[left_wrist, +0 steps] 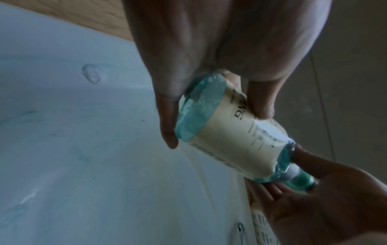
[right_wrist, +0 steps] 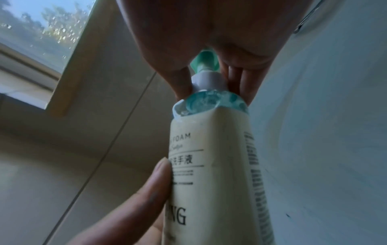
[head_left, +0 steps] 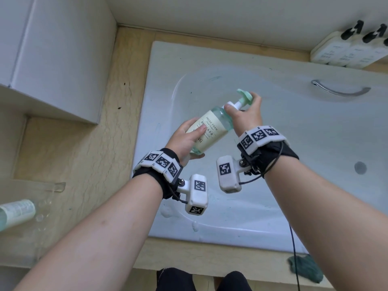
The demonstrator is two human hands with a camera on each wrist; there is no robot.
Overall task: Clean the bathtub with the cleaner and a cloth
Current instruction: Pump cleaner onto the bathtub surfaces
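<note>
A clear green cleaner bottle (head_left: 212, 129) with a cream label and a green pump head (head_left: 245, 97) hangs tilted over the white bathtub (head_left: 294, 131). My left hand (head_left: 189, 137) grips its lower body, thumb across the label (right_wrist: 161, 174). My right hand (head_left: 245, 114) holds the neck, thumb and fingers on either side of the white collar (right_wrist: 209, 81), with the pump head under the palm. In the left wrist view the bottle (left_wrist: 232, 137) points away toward the right hand (left_wrist: 326, 199). A dark green cloth (head_left: 306, 268) lies on the tub's near ledge at bottom right.
A second green bottle (head_left: 16, 213) lies on the beige ledge at far left. White pump bottles (head_left: 344, 51) stand at the back right corner. A chrome grab handle (head_left: 340, 89) and a drain (head_left: 360, 168) are in the tub. A white boxed wall (head_left: 56, 59) rises at left.
</note>
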